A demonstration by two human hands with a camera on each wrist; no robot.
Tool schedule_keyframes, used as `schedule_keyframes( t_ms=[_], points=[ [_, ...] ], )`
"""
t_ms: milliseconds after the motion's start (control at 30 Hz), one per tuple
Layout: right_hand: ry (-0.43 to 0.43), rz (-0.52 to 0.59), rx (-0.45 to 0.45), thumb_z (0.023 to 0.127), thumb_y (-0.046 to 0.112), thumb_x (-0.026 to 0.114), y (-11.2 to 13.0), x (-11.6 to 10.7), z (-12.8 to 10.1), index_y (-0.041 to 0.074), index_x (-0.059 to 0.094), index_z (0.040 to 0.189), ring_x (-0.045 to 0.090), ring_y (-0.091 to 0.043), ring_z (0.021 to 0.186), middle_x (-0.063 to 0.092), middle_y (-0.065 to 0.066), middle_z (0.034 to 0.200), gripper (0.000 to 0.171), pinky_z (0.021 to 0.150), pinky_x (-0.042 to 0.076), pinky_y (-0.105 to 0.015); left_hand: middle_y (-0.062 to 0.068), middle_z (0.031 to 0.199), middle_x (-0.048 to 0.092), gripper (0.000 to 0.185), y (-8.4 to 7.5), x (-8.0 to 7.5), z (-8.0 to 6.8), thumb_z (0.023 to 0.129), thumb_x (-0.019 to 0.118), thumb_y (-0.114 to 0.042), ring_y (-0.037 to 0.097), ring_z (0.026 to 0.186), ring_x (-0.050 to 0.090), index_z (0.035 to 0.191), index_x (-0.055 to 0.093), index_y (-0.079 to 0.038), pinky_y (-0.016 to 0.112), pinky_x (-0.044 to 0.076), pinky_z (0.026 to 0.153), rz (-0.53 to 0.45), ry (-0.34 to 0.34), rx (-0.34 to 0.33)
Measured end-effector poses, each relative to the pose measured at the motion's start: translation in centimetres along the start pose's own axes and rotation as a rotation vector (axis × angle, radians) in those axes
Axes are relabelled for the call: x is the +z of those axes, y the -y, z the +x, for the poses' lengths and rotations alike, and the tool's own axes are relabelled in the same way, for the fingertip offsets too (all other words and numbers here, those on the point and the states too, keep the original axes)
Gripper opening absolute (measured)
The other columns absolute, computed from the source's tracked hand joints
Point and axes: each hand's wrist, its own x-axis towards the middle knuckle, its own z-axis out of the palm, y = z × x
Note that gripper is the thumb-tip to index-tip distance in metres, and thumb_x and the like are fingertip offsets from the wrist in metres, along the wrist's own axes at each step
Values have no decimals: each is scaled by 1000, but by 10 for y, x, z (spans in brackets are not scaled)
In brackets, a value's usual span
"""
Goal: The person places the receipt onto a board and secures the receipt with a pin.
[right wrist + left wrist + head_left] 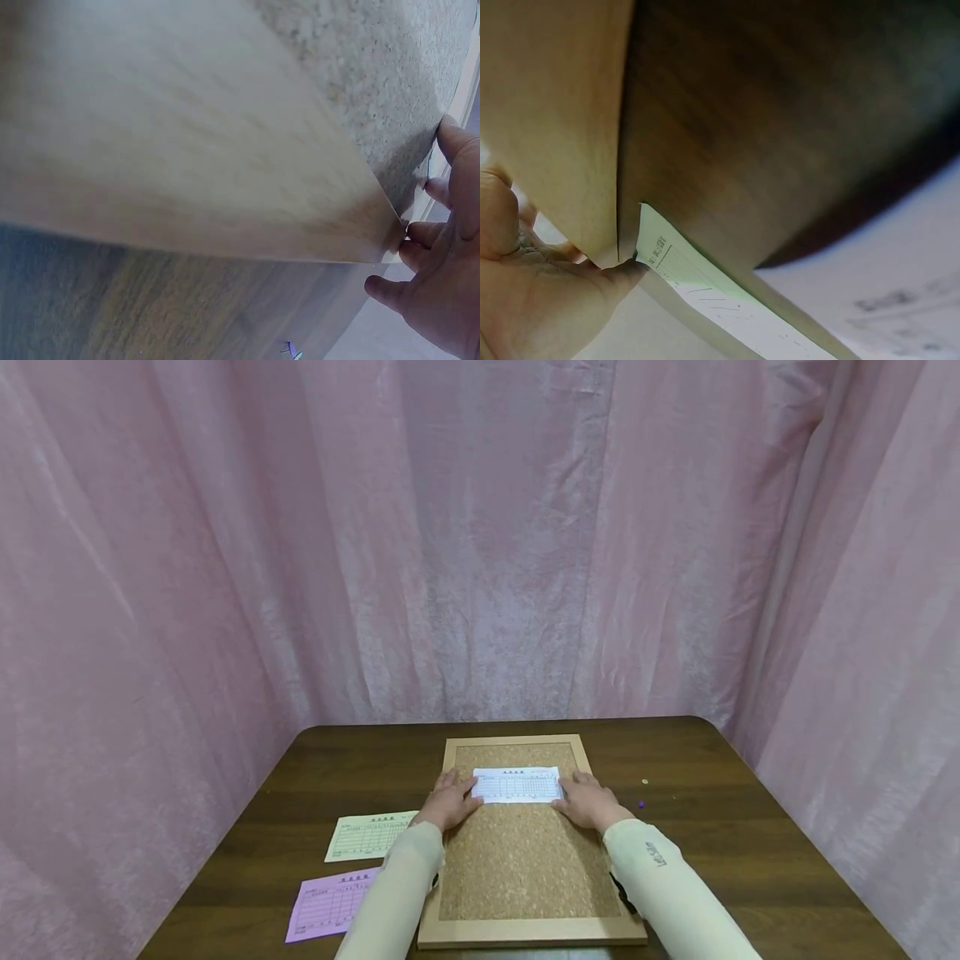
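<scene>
Both arms, in cream sleeves point(401, 889), stretch forward over a framed cork board point(525, 868) on the dark wood-grain table point(750, 860). The left hand point(450, 802) and right hand point(588, 802) lie relaxed, unclenched, fingertips at the short ends of a white printed slip point(516, 786) flat on the speckled cork's far half.

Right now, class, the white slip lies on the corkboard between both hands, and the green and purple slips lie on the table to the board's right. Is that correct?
Not the side: in the head view, the green slip and purple slip lie left of the corkboard. The rest stands.
</scene>
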Motion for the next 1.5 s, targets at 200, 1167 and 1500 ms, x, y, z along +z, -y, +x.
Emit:
schedule_keyframes(
  t_ms=[200, 1167, 1500],
  points=[
    [-15, -10, -23, 100, 33, 59, -4, 0, 0, 0, 49, 143, 30, -48, 140, 34, -31, 151, 55, 102, 34, -68, 25, 160, 21, 54, -1, 1, 1, 100, 57, -36, 42, 148, 12, 147, 49, -11, 61, 23, 113, -1, -2, 5],
    [-175, 186, -52, 103, 31, 53, -84, -67, -21, -8, 39, 146, 34, -52, 135, 38, -33, 148, 60, 108, 29, -63, 22, 161, 19, 54, -4, -1, 3, 100, 60, -35, 41, 148, 12, 148, 49, -13, 61, 23, 113, -24, 13, -38],
    [-203, 212, -17, 102, 28, 56, -105, -71, -28, -10, 41, 144, 66, -38, 103, 44, -35, 141, 59, 103, 36, -63, 22, 161, 18, 54, -4, -1, 0, 101, 57, -33, 40, 149, 10, 149, 46, -12, 61, 21, 113, -32, 11, -35]
  ],
)
